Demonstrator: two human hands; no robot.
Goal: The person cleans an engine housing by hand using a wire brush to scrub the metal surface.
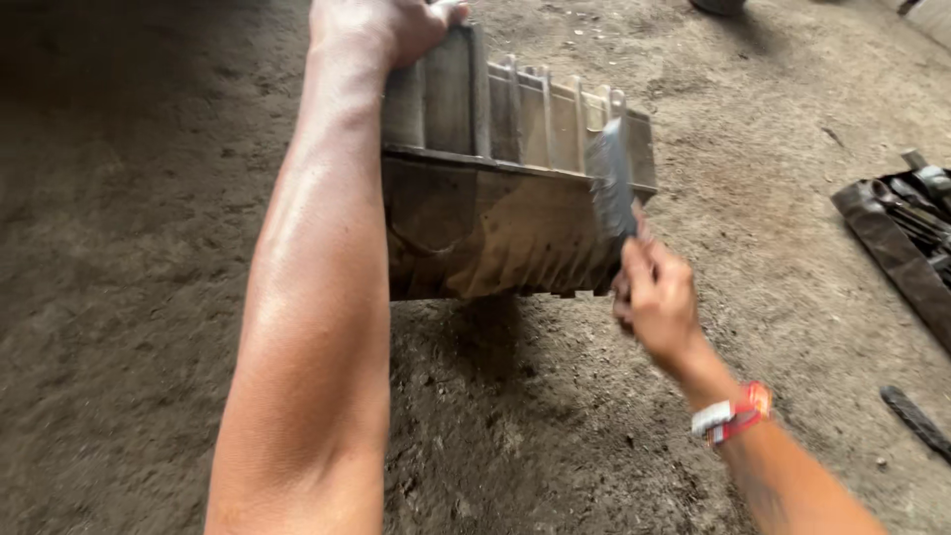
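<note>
Dirt floor [119, 297], left hand [381, 30] gripping ribbed metal casing [495, 228], right-hand fingers [644, 277] holding brush [614, 178] against it

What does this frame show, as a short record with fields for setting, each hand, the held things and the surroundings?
setting: bare dirt ground, seen from above
left hand: left hand grips the top edge of a ribbed grey metal casing, holding it tilted
right hand: right hand holds a grey wire brush against the casing's right end
wrist: red and white band on the right wrist
surroundings: dark tray of tools at right
</note>
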